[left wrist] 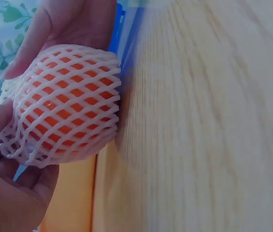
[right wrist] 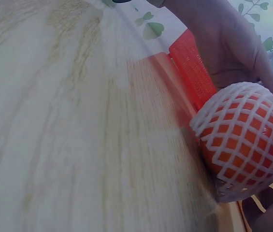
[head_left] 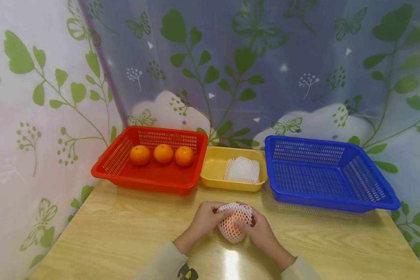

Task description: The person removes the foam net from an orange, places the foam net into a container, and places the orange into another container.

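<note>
An orange (head_left: 233,229) in a white foam net sleeve (left wrist: 73,104) is between my two hands, close over the front of the wooden table. My left hand (head_left: 207,218) pinches the sleeve's edge on the left, thumb on top. From the right, my right hand (head_left: 260,230) grips the sleeve and fruit, its thumb lying across the netting. In the right wrist view, bare orange peel (right wrist: 211,157) shows at one end of the sleeve. The net covers most of the fruit, and fingers behind it are partly hidden.
A red basket (head_left: 148,184) with three oranges (head_left: 163,153) stands back left. Behind the hands, a yellow tray (head_left: 213,165) holds folded white foam nets (head_left: 244,170). At the back right is a blue basket (head_left: 311,179). A leaf-patterned curtain (head_left: 210,70) hangs behind the table (head_left: 133,233).
</note>
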Demonstrator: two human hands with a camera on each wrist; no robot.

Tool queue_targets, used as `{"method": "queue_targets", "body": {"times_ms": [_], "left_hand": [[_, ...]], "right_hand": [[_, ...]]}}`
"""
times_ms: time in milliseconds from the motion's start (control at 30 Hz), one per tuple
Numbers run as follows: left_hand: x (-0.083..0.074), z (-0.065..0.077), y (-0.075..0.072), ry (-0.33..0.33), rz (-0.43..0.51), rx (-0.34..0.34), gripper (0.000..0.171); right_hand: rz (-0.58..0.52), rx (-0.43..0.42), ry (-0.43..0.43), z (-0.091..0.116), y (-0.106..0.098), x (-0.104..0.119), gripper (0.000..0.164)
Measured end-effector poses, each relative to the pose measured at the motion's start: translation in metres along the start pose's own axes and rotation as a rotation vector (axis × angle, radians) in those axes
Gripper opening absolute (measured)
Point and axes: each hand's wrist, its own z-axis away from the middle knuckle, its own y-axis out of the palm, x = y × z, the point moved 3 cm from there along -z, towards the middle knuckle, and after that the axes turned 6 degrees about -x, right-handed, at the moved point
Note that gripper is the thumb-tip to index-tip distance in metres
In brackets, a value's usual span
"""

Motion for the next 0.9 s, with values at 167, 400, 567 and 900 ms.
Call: {"method": "queue_targets", "body": {"times_ms": [167,400,567,900], "left_hand": [[0.003,-0.001,-0.002,0.025,0.012,0.023,0.020],[0.007,0.003,-0.010,-0.025,0.083,0.115,0.036],[0.007,0.004,-0.010,-0.052,0.098,0.179,0.039],[0.007,0.007,-0.005,-0.024,0.085,0.213,0.041]], "right_hand": [[-0.012,-0.024,0.018,0.000,0.001,0.003,0.042],[-0.017,-0.028,-0.002,0.003,0.002,0.003,0.032],[-0.005,-0.087,-0.046,0.003,0.001,0.006,0.024],[0.041,-0.302,-0.129,0.000,0.001,0.014,0.016]]}}
